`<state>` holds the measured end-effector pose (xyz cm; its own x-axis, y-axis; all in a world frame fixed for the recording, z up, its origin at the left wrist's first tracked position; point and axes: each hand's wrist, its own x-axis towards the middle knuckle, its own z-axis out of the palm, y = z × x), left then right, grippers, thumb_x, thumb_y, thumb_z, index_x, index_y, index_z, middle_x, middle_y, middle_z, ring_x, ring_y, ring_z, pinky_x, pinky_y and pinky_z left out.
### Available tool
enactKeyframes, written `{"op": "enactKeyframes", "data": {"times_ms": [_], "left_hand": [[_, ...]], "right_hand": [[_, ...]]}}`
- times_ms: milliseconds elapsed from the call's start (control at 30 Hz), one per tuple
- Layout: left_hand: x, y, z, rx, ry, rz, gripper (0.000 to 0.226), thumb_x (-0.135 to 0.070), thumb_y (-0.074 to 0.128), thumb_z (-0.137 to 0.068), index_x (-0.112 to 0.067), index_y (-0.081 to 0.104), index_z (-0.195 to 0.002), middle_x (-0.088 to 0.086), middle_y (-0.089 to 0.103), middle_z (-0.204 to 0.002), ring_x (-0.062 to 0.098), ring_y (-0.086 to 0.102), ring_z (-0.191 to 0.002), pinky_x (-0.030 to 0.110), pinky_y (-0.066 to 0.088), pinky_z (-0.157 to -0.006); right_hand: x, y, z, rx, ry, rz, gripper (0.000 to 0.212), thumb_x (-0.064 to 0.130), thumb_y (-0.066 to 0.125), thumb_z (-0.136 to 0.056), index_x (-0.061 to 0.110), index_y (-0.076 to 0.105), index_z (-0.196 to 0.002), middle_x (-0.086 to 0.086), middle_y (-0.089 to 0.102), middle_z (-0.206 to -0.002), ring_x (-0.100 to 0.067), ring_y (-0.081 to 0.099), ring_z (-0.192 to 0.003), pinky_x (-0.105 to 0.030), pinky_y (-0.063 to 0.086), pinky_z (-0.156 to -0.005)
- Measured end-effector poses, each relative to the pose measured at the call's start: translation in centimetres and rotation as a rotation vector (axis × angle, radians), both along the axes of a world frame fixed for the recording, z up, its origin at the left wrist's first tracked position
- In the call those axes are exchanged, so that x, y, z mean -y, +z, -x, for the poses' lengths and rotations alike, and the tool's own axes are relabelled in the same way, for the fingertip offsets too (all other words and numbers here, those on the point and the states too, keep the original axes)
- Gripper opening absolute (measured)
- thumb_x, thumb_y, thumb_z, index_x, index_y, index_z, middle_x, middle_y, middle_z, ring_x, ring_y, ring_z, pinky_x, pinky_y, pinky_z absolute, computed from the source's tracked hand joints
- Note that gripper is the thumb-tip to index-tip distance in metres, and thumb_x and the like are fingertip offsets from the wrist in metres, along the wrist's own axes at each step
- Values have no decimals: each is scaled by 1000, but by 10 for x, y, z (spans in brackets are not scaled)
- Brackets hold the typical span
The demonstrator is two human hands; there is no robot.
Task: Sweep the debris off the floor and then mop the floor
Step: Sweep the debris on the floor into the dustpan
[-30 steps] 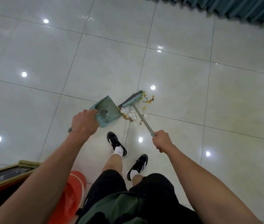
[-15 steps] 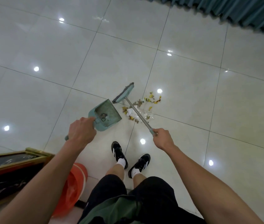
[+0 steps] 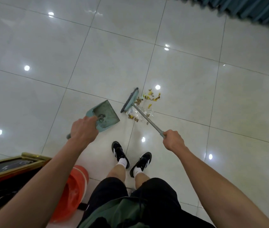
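The left hand (image 3: 82, 130) grips the dustpan (image 3: 105, 115) handle. Since a moment ago the pan has drawn back, leaving a gap left of the debris (image 3: 144, 104). The broom (image 3: 130, 102) head has swung to the debris's near-left edge, apparently lifted; the right hand (image 3: 173, 139) grips its handle. Nothing is collected yet.

The left hand (image 3: 83, 131) grips the handle of a teal dustpan (image 3: 105, 115), its mouth toward the debris (image 3: 144, 105); the right hand (image 3: 173, 139) grips the broom (image 3: 140, 113) handle, the brush head set just left of the scattered yellow and brown bits and clear wrapper; all lie on the glossy tiled floor (image 3: 48, 55); an orange bucket (image 3: 72, 193) stands near the lower left corner.
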<state>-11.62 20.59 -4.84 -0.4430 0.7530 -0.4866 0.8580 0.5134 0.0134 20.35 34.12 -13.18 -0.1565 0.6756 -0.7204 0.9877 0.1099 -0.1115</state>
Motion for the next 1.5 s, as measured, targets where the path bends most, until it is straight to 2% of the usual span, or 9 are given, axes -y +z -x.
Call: {"op": "enactKeyframes", "data": {"times_ms": [167, 300, 433, 500, 700, 900, 1067, 1300, 1500], "left_hand": [[-16, -9, -4, 15, -28, -3, 14, -13, 54, -87, -18, 62, -97, 6, 63, -83, 27, 62, -71, 36, 54, -67], [-24, -17, -12, 36, -47, 11, 12, -14, 54, -88, -18, 61, -97, 5, 60, -83, 27, 60, -73, 36, 52, -68], [-30, -21, -14, 35, -68, 11, 18, -13, 53, -87, -18, 63, -101, 7, 62, -86, 28, 61, -74, 36, 52, -67], [-34, -21, -14, 29, -83, 8, 18, -13, 53, -86, -17, 63, -100, 8, 63, -86, 28, 60, -73, 36, 51, -66], [-44, -19, -23, 30, -126, 5, 17, -11, 54, -87, -15, 61, -102, 8, 63, -88, 27, 57, -71, 35, 50, -66], [-54, -18, -42, 30, -196, 10, 12, -8, 52, -86, -18, 53, -93, -2, 42, -69, 26, 51, -67, 33, 40, -63], [-55, -20, -45, 28, -202, 10, 14, -8, 52, -85, -17, 55, -95, 0, 48, -74, 25, 53, -66, 33, 40, -62], [-43, -26, -32, 46, -196, 19, 13, -12, 51, -88, -18, 56, -99, 8, 67, -90, 29, 57, -70, 35, 47, -63], [-34, -36, -16, 71, -140, -18, 16, -16, 47, -94, -16, 60, -103, 7, 59, -80, 30, 59, -69, 37, 51, -65]], "right_hand": [[1, 4, -28, -89, -94, -36, 33, 15, 48, -98, 22, 69, -122, -9, 65, -93, -31, 64, -80, -38, 57, -72], [16, 2, -47, -39, -109, -92, 42, 23, 48, -96, 24, 52, -138, -12, 67, -100, -31, 63, -87, -35, 51, -69], [11, 1, -39, -90, -295, -10, 18, 18, 49, -89, 11, 65, -90, -10, 68, -83, -27, 65, -71, -38, 58, -67], [5, -1, -32, -98, -316, -32, 18, 17, 48, -90, 9, 64, -85, -9, 67, -79, -28, 66, -67, -38, 59, -63], [13, -3, -31, 18, -220, -165, 16, 11, 48, -94, 10, 62, -100, -11, 67, -93, -29, 58, -74, -32, 45, -65], [21, -13, -19, -81, -490, -46, 15, 6, 55, -86, 9, 57, -100, -11, 65, -98, -28, 60, -77, -29, 47, -62], [22, -18, -14, -63, -523, -110, 10, 2, 52, -85, 10, 57, -87, -13, 67, -93, -30, 59, -76, -29, 43, -65], [-8, -19, -2, -50, -469, -130, 24, 7, 52, -90, 3, 60, -112, -16, 64, -109, -37, 64, -98, -36, 49, -78], [-23, -19, -2, -4, -503, -112, 27, 7, 55, -91, 3, 57, -118, -17, 63, -117, -37, 63, -104, -36, 48, -80]]}}
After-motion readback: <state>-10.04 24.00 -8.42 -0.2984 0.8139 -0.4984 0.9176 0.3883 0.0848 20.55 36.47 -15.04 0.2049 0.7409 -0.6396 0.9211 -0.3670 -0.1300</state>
